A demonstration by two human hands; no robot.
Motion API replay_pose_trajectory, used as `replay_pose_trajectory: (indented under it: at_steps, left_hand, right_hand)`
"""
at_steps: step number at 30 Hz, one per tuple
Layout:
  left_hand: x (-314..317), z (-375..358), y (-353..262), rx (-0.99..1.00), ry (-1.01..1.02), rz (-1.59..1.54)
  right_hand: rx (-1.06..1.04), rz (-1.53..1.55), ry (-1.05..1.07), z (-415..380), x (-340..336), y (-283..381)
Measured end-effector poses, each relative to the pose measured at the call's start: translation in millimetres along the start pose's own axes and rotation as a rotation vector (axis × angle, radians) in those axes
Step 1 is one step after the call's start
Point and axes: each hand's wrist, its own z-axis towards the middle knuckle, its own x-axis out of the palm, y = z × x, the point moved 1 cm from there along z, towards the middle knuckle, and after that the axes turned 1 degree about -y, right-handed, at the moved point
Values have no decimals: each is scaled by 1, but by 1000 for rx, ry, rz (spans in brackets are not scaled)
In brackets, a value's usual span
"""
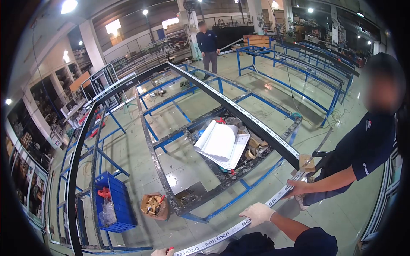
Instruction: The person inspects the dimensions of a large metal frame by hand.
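Resting your gloved right hand flat on the taped profile, you had its length running toward your left hand, whose grip was out of sight.

1. The right hand wears a whitish work glove that covers it to the wrist.
2. Its forearm is bare up to a dark navy sleeve, rolled or short.
3. The left hand barely shows at the bottom edge; it is possibly gloved too.
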Motion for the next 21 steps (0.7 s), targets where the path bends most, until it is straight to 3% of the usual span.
replay_pose_trajectory:
  at_steps: [10, 16, 19, 21]
  left_hand:
    - [6, 9, 4, -17, 49, 111]
    - [-1, 3, -9, 34, -43, 180]
    - [26, 25, 31, 93, 124, 302]
    - [43, 29, 50, 176, -36, 221]
  right_hand:
    - [10, 27, -40, -1, 2, 0]
    - [-2, 4, -90, 1, 8, -6]
    - [-21, 2, -145, -2, 12, -3]
    - [17, 23, -108, -2, 5, 0]
